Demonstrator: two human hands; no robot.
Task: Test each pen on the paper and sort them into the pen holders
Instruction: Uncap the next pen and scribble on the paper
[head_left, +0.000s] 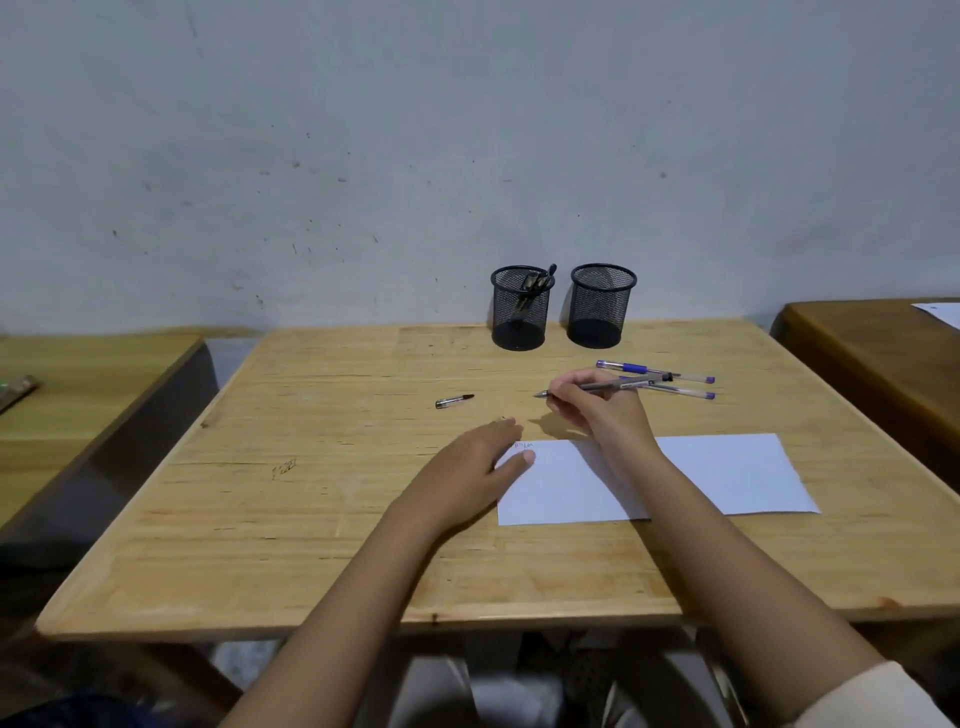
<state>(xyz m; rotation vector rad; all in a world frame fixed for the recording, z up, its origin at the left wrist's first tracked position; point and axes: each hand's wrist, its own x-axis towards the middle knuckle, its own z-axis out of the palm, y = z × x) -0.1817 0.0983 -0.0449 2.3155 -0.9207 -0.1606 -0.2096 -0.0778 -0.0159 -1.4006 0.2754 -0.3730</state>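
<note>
Pinched in the right hand's (597, 410) grip, an uncapped pen (602, 387) hovered above the counter (311, 519), beyond the paper's (727, 473) far edge. Left hand (472, 473) lay flat, grip empty, thumb on the paper's corner. Two mesh holders (521, 309) stood at the far edge.

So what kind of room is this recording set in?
Probably a classroom or study room: a plain wooden desk against a bare scuffed wall, with similar desks on both sides.
</note>
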